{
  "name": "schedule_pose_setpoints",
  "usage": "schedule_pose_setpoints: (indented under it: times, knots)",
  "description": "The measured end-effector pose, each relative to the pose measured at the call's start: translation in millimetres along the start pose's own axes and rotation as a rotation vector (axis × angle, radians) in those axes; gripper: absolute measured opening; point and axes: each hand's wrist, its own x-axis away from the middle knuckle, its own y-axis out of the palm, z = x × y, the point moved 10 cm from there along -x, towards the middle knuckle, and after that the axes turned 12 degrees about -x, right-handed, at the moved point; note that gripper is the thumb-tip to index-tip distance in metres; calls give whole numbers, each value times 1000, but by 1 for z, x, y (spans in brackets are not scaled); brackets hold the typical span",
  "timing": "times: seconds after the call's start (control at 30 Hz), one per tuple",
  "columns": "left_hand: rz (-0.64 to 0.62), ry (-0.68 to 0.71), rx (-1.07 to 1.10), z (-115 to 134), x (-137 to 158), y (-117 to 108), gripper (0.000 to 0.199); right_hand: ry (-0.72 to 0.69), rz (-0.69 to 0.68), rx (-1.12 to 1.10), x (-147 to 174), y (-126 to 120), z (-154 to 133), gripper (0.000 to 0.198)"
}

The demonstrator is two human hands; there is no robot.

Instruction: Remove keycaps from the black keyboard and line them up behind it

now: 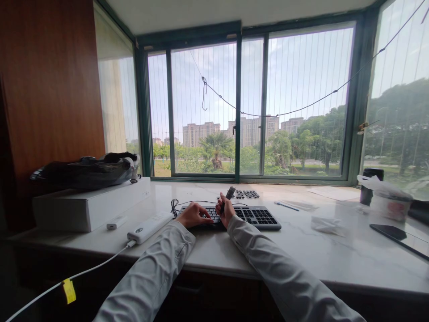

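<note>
A black keyboard (pixel 263 218) lies on the marble counter. Many of its keycaps are off, and the bare sockets show on its right side. My right hand (pixel 227 210) is closed round a small black brush (pixel 230 193), its dark bristle end pointing up, over the middle of the keyboard. Low over the keyboard's left part is my left hand (pixel 196 215), thumb and fingertips drawn together in a pinch at the keys. Whatever sits between those fingertips is too small to make out. Behind the keyboard, loose black keycaps (pixel 246 194) lie in rows.
To the left stand a white box (pixel 90 210) with a dark bag (pixel 87 172) on it, a white power bank (pixel 147 228) and its cable (pixel 97 267). On the right are a blue pen (pixel 287 206), crumpled plastic (pixel 327 225), a tablet (pixel 400 239) and a bagged tub (pixel 390 203).
</note>
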Motion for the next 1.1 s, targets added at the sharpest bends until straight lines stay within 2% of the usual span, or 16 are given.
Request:
schedule_pose_setpoints:
  times: [0.5,0.83,0.93,1.1]
  knots:
    - [-8,24,6,0,0,1,42,13,48,-16,3,-3,-2,43]
    - [-17,15,2,0,0,2,42,163,108,100,5,-11,9,47]
    - [-13,26,12,0,0,2,44,163,91,112,6,-9,11,46]
    - [-25,27,8,-2,0,5,45,79,-16,123,5,1,12,48]
